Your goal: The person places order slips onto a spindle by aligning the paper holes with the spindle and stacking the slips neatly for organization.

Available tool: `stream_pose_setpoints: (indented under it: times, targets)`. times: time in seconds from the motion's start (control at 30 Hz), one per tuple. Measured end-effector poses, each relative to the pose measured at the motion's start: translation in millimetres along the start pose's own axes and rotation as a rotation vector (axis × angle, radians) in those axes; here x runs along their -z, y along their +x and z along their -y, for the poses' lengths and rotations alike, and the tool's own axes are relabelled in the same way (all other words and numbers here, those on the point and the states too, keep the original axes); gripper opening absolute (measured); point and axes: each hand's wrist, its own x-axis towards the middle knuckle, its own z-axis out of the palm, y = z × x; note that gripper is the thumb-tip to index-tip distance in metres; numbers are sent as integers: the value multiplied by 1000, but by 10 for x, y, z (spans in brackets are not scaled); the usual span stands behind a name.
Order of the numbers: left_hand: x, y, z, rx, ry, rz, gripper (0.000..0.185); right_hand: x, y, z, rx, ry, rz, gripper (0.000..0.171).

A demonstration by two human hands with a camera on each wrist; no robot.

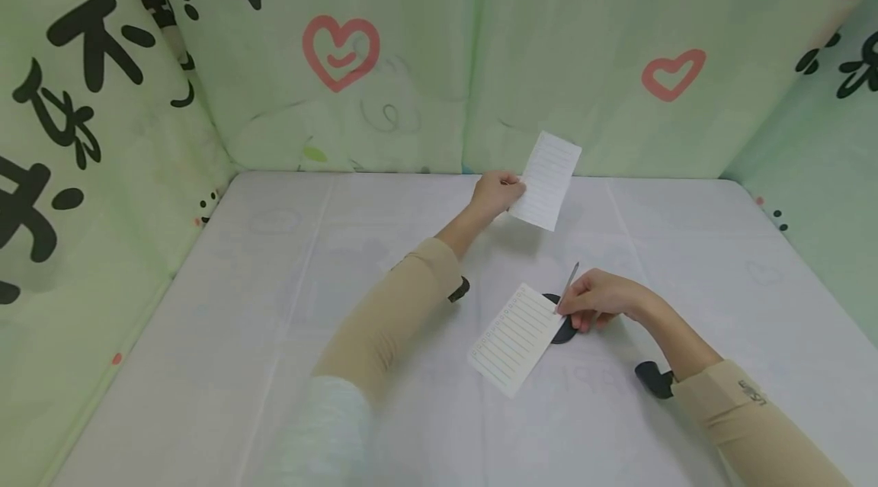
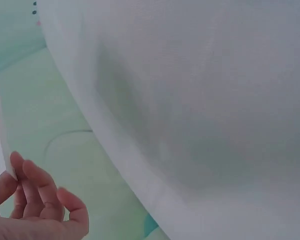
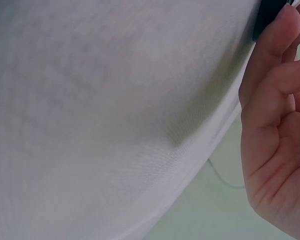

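Left hand (image 1: 495, 193) pinches lined paper slip (image 1: 546, 180) by one edge, holds it raised near far edge of table (image 1: 274, 304). Right hand (image 1: 600, 300) grips scissors (image 1: 566, 302), fingers curled through black handles, blade pointing up. Second lined slip (image 1: 516, 338) lies flat mid-table, one corner touching scissors.

Risks, as judged: raised slip held by thin pinch only, could slide free or curl. Blade tip close to lying slip, could snag or nick it.

Containers: none in view.
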Motion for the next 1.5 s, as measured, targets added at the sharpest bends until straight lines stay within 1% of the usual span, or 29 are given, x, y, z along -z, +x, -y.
stream_pose_setpoints:
  times: [0.07, 0.17, 0.27, 0.5, 0.63, 0.77, 0.9, 1.0, 1.07, 1.17, 1.23, 1.33, 1.5]
  targets:
    - [58, -10, 29, 27, -78, 44, 23, -1, -3, 6, -3, -3, -1, 17]
    - [140, -58, 62, 76, -111, 112, 24, -4, -12, 15, -3, -5, 1, 17]
    - [204, -113, 94, 117, -85, 148, 24, -7, -25, 24, 2, -3, 5, 17]
    - [350, -308, 151, 145, -36, 203, 23, -8, -40, 32, 5, -3, 4, 17]
    - [450, -440, 157, 148, 8, 238, 24, 1, -65, 42, 9, -22, -6, 19]
    - [541, -564, 154, 127, 36, 267, 25, 79, -130, 47, 11, -45, -28, 24]
    - [616, -679, 131, 101, 47, 275, 24, 288, -268, 98, 54, -31, -87, 37]
    - [656, -770, 88, 93, 39, 280, 22, 450, -405, 198, 113, 5, -176, 49]
    - [672, -830, 54, 90, 29, 287, 21, 522, -494, 282, 159, 30, -246, 52]
    - [679, -915, 12, 80, 17, 309, 21, 569, -618, 409, 227, 68, -336, 48]
    - [676, -965, -8, 72, 10, 325, 20, 570, -681, 478, 269, 91, -376, 43]
    - [666, -1035, -26, 54, 7, 348, 20, 543, -742, 556, 314, 129, -408, 36]
    - [646, -1133, -40, 24, 21, 371, 19, 481, -767, 642, 340, 183, -442, 27]
